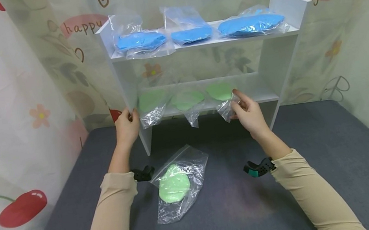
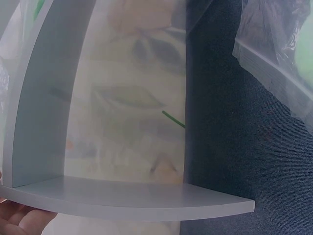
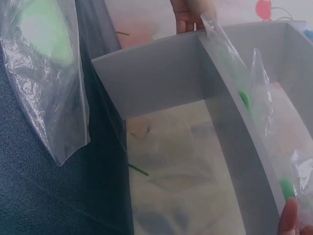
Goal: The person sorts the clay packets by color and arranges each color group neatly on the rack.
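Observation:
A white two-tier shelf (image 1: 268, 62) stands on the dark table. My left hand (image 1: 127, 128) grips the edge of its left side panel; in the left wrist view, fingers (image 2: 29, 223) show beyond that panel. On the lower tier lie three clear plastic bags with flat green pieces: a left bag (image 1: 151, 101), a middle bag (image 1: 187, 100) and a right bag (image 1: 220, 91). Their loose ends hang over the front edge. My right hand (image 1: 249, 115) pinches the loose end of the right bag between thumb and fingers.
On the upper tier sit three clear bags with blue contents, including a wide one (image 1: 251, 24) at the right. Another zip bag with a green disc (image 1: 174, 184) lies on the table (image 1: 229, 219) between my forearms. Printed curtains (image 1: 35, 53) surround the table.

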`<state>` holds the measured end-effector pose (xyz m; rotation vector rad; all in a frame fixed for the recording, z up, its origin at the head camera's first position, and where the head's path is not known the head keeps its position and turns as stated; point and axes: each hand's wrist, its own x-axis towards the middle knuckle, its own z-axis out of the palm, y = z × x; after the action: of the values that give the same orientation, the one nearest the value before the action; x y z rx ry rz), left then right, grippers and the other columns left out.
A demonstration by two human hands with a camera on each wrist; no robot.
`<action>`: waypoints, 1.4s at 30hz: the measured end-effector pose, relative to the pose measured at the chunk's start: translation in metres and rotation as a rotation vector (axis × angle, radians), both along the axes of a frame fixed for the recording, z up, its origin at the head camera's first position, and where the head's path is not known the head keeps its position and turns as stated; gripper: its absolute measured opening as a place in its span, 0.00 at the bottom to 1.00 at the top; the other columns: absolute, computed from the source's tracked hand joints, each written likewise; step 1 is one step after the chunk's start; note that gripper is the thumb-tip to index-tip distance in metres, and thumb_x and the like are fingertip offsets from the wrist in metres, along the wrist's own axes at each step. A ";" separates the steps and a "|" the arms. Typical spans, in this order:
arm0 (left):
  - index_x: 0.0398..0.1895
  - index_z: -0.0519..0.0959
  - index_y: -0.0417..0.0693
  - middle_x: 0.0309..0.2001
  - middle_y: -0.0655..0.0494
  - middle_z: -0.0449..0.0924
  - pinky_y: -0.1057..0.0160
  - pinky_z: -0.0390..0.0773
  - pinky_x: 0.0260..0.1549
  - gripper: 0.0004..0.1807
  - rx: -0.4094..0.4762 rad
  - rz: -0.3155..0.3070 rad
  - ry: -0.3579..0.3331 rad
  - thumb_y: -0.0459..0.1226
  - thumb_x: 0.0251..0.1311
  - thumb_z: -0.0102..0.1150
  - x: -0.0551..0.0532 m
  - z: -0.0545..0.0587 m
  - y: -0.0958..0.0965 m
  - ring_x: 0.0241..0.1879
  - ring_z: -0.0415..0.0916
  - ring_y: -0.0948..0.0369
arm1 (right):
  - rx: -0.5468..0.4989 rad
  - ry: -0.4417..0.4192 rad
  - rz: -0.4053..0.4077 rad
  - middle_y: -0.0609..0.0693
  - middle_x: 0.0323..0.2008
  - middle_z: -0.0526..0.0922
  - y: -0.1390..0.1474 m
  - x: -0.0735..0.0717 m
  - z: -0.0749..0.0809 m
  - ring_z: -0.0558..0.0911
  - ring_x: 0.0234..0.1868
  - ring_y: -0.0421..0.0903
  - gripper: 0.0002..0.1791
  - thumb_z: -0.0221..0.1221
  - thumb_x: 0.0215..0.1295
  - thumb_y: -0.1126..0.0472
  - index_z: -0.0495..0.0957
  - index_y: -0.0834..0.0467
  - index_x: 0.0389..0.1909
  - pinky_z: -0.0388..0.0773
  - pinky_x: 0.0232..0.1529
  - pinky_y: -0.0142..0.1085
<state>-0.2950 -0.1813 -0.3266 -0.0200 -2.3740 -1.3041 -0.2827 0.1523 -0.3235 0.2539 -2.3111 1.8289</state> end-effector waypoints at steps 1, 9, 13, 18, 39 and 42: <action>0.40 0.73 0.33 0.52 0.33 0.77 0.47 0.78 0.47 0.17 0.000 -0.001 -0.001 0.40 0.69 0.40 0.000 0.000 0.000 0.54 0.76 0.44 | 0.001 0.013 -0.005 0.43 0.28 0.65 0.000 -0.001 -0.001 0.71 0.29 0.33 0.28 0.47 0.69 0.59 0.58 0.55 0.70 0.78 0.34 0.24; 0.42 0.73 0.33 0.52 0.33 0.77 0.47 0.78 0.47 0.18 0.002 -0.005 -0.002 0.40 0.69 0.39 -0.001 -0.002 -0.001 0.55 0.75 0.44 | -0.074 0.058 -0.058 0.47 0.33 0.64 -0.003 -0.003 -0.005 0.75 0.25 0.30 0.23 0.54 0.64 0.65 0.68 0.60 0.61 0.79 0.30 0.25; 0.42 0.74 0.33 0.52 0.33 0.77 0.47 0.78 0.47 0.18 0.005 -0.007 0.005 0.40 0.69 0.40 -0.002 -0.002 -0.001 0.55 0.75 0.44 | -0.061 0.086 -0.113 0.46 0.32 0.66 -0.004 -0.003 -0.005 0.76 0.25 0.30 0.22 0.57 0.62 0.64 0.72 0.60 0.58 0.78 0.29 0.24; 0.41 0.74 0.32 0.52 0.33 0.77 0.47 0.78 0.47 0.17 0.005 -0.004 0.014 0.40 0.69 0.41 -0.001 -0.002 -0.001 0.54 0.75 0.44 | 0.006 0.114 -0.168 0.43 0.30 0.71 -0.004 -0.002 -0.005 0.76 0.25 0.29 0.21 0.61 0.60 0.60 0.75 0.58 0.56 0.75 0.27 0.24; 0.38 0.73 0.33 0.51 0.34 0.77 0.47 0.78 0.48 0.16 0.008 0.002 0.003 0.39 0.68 0.41 0.001 0.000 0.001 0.55 0.75 0.44 | 0.141 0.041 -0.089 0.44 0.36 0.70 -0.007 -0.008 -0.001 0.75 0.30 0.28 0.26 0.58 0.63 0.55 0.70 0.55 0.62 0.75 0.28 0.29; 0.38 0.73 0.33 0.51 0.34 0.77 0.47 0.77 0.48 0.16 0.011 0.000 0.000 0.39 0.68 0.41 0.000 0.000 0.001 0.55 0.75 0.44 | 0.141 0.032 -0.074 0.44 0.37 0.69 -0.006 -0.008 -0.001 0.75 0.31 0.28 0.27 0.58 0.63 0.55 0.69 0.55 0.63 0.77 0.30 0.32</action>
<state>-0.2946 -0.1808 -0.3270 -0.0165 -2.3670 -1.3171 -0.2906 0.1462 -0.3249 0.2123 -2.3971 1.6180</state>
